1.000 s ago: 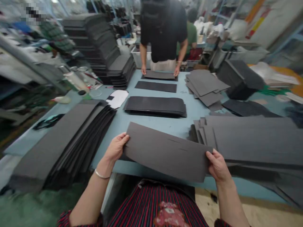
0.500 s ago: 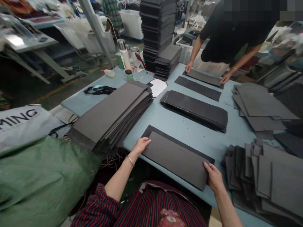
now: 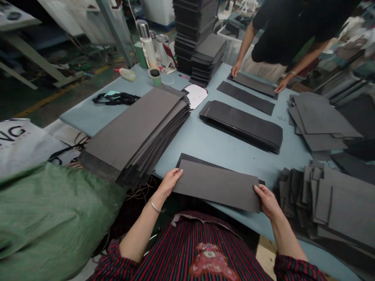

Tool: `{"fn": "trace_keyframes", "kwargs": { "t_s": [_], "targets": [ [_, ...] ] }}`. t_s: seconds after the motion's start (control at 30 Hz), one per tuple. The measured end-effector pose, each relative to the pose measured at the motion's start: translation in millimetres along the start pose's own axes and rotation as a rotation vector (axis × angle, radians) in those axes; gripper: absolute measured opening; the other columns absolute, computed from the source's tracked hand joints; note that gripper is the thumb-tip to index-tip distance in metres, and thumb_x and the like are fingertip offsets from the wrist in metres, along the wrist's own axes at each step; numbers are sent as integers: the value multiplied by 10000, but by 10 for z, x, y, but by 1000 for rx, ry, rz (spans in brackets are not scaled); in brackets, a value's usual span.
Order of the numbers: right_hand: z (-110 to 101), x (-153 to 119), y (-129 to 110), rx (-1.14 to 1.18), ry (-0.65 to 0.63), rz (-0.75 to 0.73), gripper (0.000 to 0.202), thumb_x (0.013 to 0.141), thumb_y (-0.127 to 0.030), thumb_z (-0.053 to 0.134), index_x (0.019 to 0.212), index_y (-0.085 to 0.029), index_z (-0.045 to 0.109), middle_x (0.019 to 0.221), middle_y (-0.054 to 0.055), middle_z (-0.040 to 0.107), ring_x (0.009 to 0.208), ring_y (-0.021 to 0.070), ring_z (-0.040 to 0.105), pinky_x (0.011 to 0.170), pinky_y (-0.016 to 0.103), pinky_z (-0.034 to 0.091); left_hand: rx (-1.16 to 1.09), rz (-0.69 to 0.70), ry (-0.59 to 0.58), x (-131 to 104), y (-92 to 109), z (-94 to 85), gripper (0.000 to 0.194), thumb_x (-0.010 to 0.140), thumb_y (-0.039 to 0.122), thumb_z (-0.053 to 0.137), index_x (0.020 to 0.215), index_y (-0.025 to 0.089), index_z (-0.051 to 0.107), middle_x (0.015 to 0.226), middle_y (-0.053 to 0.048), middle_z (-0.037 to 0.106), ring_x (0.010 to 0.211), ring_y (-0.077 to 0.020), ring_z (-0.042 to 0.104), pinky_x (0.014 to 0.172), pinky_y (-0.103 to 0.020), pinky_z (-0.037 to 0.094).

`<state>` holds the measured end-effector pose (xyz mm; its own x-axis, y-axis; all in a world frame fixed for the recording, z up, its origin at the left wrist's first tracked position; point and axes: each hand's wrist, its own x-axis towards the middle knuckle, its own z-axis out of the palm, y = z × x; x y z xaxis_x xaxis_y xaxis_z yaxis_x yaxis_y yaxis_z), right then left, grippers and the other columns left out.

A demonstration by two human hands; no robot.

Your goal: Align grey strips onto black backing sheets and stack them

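Note:
My left hand (image 3: 170, 181) pinches the left end of a dark grey rectangular sheet (image 3: 216, 185), thumb on top. At the sheet's right end my right hand (image 3: 267, 199) grips the edge the same way. The sheet is held over the near edge of the blue table (image 3: 178, 144). Behind it a darker black sheet (image 3: 202, 160) shows along the far side, mostly covered. A neat stack of long black strips (image 3: 243, 127) lies just beyond. Left of my left hand a tall fanned pile of grey sheets (image 3: 137, 125) overhangs the table edge.
Across the table a person in black (image 3: 284, 35) holds another dark strip (image 3: 254, 84) at both ends. Loose grey sheets (image 3: 325, 117) and upright pieces (image 3: 310, 195) crowd the right. A white template (image 3: 196, 95), a flask (image 3: 146, 43) and a high black stack (image 3: 193, 35) stand farther back.
The grey sheet in my hands has come up and tilted towards me, covering more of the black sheet's right part. My view has dipped slightly; the other person's hands remain on their strip.

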<state>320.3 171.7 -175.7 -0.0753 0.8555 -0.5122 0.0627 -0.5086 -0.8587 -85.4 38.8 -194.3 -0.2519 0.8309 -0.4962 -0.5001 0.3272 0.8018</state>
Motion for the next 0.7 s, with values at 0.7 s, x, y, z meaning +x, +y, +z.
{"fn": "trace_keyframes", "kwargs": {
  "t_s": [0.7],
  "targets": [
    [112,597,-27,7,16,-102,393,648,-532,774,775,-205,598,697,-22,659,606,145,561,584,254,452,-10,-186,350,84,-111,119,347,779,246,692,1106,223,579,912,-8,738,758,-158,699,677,-265,581]
  ]
}}
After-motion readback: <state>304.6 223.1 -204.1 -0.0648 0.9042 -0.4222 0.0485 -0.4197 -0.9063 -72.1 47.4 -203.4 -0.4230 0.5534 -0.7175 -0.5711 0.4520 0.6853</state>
